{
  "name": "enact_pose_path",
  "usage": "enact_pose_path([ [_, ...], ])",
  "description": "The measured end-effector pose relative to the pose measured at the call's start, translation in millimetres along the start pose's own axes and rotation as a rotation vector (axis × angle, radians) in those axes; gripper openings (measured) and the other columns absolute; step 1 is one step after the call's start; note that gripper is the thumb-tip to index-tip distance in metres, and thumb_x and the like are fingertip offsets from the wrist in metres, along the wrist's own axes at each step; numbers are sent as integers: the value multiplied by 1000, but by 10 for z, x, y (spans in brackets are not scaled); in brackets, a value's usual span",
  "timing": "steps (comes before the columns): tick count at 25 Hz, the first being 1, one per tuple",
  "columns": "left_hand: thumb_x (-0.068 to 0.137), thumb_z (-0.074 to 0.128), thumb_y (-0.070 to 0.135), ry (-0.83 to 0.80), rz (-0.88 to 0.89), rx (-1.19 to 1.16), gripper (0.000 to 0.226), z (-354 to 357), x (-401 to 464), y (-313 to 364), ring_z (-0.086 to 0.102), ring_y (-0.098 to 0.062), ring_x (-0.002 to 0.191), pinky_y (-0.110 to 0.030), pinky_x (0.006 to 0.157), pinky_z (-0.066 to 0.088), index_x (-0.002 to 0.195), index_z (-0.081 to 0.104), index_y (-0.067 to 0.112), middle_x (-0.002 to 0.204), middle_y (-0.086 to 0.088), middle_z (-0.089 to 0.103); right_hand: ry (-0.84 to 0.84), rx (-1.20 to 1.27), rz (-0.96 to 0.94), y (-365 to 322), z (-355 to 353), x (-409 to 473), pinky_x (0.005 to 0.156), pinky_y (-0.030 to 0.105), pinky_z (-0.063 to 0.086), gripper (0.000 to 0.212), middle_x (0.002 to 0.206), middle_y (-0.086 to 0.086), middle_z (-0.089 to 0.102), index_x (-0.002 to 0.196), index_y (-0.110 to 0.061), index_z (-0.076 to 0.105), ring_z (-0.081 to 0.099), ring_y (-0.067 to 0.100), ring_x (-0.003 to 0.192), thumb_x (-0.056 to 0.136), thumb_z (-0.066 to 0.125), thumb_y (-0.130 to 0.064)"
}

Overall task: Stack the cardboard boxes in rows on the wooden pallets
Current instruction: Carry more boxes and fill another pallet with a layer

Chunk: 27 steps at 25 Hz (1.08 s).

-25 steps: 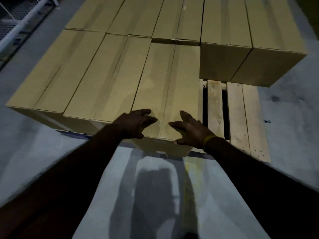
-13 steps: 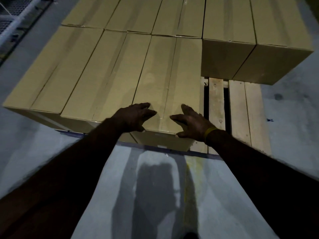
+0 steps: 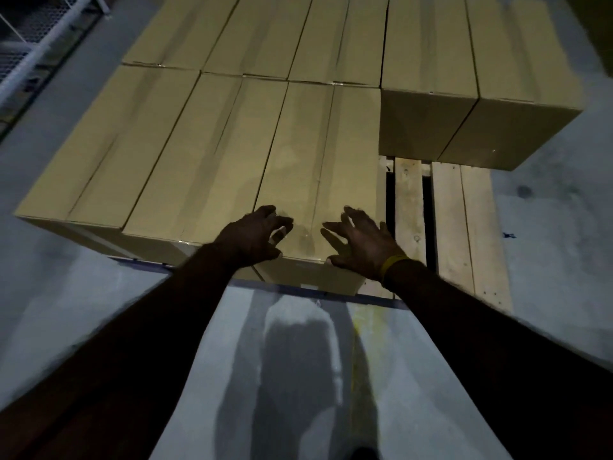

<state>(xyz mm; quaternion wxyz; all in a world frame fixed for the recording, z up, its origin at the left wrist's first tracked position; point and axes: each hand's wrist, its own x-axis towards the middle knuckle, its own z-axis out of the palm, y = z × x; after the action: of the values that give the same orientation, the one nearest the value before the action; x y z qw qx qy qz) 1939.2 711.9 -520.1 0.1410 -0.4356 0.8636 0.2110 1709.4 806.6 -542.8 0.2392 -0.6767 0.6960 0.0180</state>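
- On the near edge of the wooden pallet (image 3: 454,227), the third cardboard box (image 3: 318,180) of the front row lies flush against its left neighbour (image 3: 212,161), its far end meeting the back row of boxes (image 3: 298,38).
- Left hand (image 3: 252,237) hovers over or rests on the box's near top edge, fingers (image 3: 282,224) loosely curled and gripping nothing; contact is hard to judge in the dim light.
- Right hand (image 3: 361,244), yellow wristband (image 3: 393,263) at the wrist, spreads its fingers (image 3: 335,227) flat and open near the same edge.
- Bare slats remain at the pallet's right near corner, in front of the two taller boxes (image 3: 464,127).
- Risk: the box's near face seems to overhang the pallet edge slightly; a careless push could skew it and narrow the open slot.
- Poor lighting makes misalignment easy to miss.
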Motion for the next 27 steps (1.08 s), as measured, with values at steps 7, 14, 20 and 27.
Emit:
enact_pose_path([
  [7,93,59,45,228,-23,-58,68,-912,-935,792,28,-24,144,-45,103,42,153,25,40,161,1,21,239,115,167,-614,-923,-979,118,51,14,69,163,6,11,154,-37,21,12,26,150,94,54,-47],
  [14,94,59,40,178,144,-46,75,-1848,-2868,1756,20,-26,147,-41,108,39,156,17,34,163,-5,14,325,190,375,-1586,-2025,-3155,119,51,14,71,163,7,11,155,-36,15,10,24,150,96,52,-48],
  [20,95,57,41,171,312,-69,71,-1869,-4224,2711,19,-26,148,-38,113,31,155,22,29,162,-9,18,370,161,580,-2093,-2164,-5094,119,53,11,71,163,9,10,156,-34,15,10,26,150,96,52,-43],
  [27,93,59,46,76,517,30,74,-1609,-4677,3836,20,-26,148,-39,112,35,155,22,31,162,-6,18,356,205,792,-1694,-2037,-6543,120,54,7,73,164,10,2,157,-33,7,6,28,151,98,47,-47],
])
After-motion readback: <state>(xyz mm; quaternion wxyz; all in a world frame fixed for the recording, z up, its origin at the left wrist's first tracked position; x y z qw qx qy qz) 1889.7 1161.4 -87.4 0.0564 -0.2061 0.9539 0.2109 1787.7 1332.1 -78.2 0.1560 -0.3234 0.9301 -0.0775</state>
